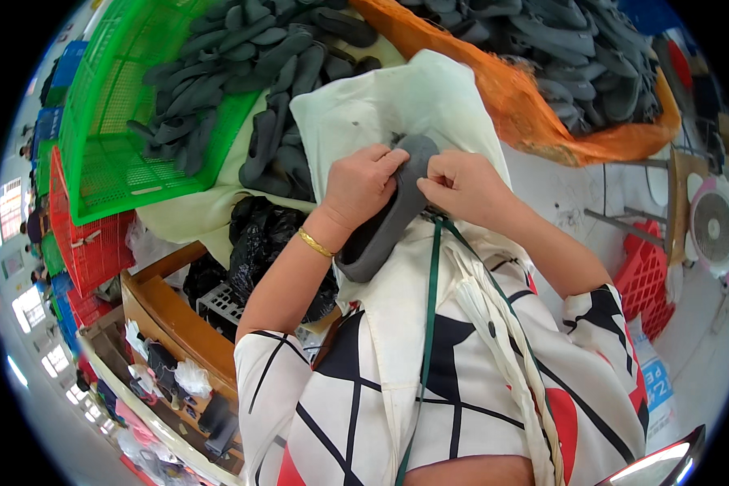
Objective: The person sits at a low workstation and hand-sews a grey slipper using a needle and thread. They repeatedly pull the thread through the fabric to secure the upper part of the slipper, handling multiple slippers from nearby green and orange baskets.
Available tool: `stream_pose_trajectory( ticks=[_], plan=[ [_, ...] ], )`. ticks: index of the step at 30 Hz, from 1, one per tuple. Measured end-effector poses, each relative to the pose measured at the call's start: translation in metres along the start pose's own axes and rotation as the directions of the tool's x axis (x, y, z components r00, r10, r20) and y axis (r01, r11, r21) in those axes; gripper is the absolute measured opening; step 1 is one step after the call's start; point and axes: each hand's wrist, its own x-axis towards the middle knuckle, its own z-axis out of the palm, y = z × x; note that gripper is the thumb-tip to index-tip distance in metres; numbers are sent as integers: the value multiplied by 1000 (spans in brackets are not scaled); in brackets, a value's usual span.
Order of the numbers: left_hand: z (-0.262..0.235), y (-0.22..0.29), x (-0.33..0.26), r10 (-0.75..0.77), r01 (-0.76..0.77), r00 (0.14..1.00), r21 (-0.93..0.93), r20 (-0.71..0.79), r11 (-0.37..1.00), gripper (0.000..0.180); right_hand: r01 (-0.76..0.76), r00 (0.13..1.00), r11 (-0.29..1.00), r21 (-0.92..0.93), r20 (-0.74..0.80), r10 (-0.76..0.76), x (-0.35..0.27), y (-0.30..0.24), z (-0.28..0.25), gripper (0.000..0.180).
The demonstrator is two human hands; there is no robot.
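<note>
A dark grey foam slip-on shoe lies tilted over my lap, its opening facing left and its rounded end pointing away from me. My left hand is closed on its left rim, thumb and fingers near the far end. At the right edge of that end, my right hand is curled with thumb and forefinger pressed together against the shoe; whatever sits between those fingertips is hidden. Beneath the shoe, a white cloth covers my lap.
Heaps of similar grey shoes fill a green crate at far left and an orange sack at far right. A black plastic bag and wooden drawer stand left. Right are a fan and red crate.
</note>
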Motion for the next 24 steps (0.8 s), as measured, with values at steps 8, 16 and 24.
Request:
stream_pose_trajectory(
  ticks=[8,16,24],
  plan=[
    [3,-1,8,-189,431,874,-534,448,728,34,-125,981,968,219,-118,154,-19,29,-14,16],
    [2,33,22,-419,639,756,-425,503,642,22,-116,993,532,839,98,63,-25,20,-8,12],
    [7,31,15,-476,663,708,-259,522,703,20,91,995,978,187,-66,-80,-17,41,10,7]
  ],
)
